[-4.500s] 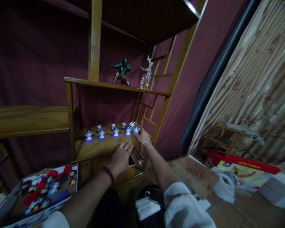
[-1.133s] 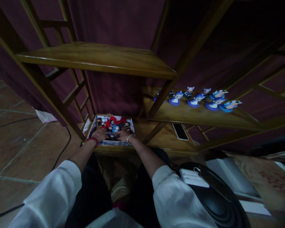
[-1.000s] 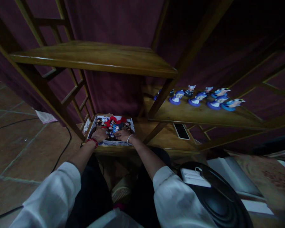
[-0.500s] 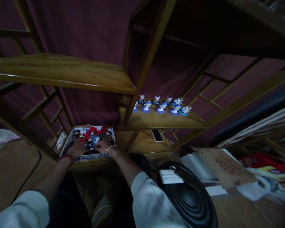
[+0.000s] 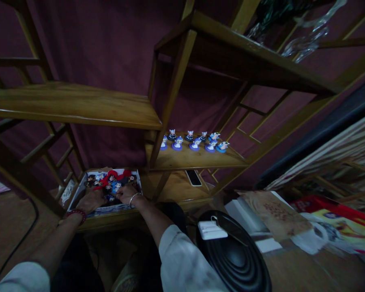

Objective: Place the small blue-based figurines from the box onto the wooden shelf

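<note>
A shallow white box (image 5: 140,183) on the lower left shelf holds several small figurines in red, blue and black. My left hand (image 5: 91,201), with a red bead bracelet at the wrist, lies over the box's left front part; its fingertips are too dark to make out. Over the right part of the box is my right hand (image 5: 127,194), its fingers bent and close together beside a blue figurine (image 5: 117,185). Whether they grip anything is hidden. Several figurines with purple, black and blue bases, among them a purple one (image 5: 177,143), stand upright on the shelf (image 5: 182,159) to the right.
A phone (image 5: 194,178) lies on the lower shelf. To the right, a black round stool (image 5: 237,259) carries a white object (image 5: 212,230) and a dark flat one. Cardboard, bags and a red and yellow package (image 5: 343,223) lie beyond it. A wooden shelf board (image 5: 73,103) overhangs the box.
The view has shifted, so the shelves and box appear farther left and slightly lower. Both hands remain in the box, with little visible change in their pose.
</note>
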The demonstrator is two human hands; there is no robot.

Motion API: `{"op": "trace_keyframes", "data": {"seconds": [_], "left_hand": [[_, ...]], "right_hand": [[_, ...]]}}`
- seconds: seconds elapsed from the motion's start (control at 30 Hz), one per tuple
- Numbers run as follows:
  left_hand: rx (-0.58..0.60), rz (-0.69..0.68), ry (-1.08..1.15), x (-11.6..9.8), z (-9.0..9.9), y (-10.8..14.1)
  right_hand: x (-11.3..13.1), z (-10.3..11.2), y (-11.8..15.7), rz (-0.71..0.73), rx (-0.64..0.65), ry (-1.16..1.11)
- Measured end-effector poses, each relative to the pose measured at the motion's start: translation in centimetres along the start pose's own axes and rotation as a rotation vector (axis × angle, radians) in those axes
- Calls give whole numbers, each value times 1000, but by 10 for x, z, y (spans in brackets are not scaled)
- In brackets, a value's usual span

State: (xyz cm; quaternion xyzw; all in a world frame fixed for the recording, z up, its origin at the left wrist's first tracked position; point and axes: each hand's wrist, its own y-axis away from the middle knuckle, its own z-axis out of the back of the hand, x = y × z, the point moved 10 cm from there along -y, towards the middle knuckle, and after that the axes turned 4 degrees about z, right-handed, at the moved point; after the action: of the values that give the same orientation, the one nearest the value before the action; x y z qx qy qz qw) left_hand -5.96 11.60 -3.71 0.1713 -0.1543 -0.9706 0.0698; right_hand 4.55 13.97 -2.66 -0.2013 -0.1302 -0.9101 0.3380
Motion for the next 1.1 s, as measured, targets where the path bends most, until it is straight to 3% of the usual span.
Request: {"op": "trace_keyframes", "data": {"seconds": [0.27,0.6,1.1], "left_hand": [[6,78,-26,10,-3,0],[-77,99,-19,3,15,9],[-93,47,85,0,17,10]], "right_hand": [[-2,5,1,-21,-44,18],[-9,3,-1,-30,-90,-25],[-7,3,-1,-32,-72,-26]]}}
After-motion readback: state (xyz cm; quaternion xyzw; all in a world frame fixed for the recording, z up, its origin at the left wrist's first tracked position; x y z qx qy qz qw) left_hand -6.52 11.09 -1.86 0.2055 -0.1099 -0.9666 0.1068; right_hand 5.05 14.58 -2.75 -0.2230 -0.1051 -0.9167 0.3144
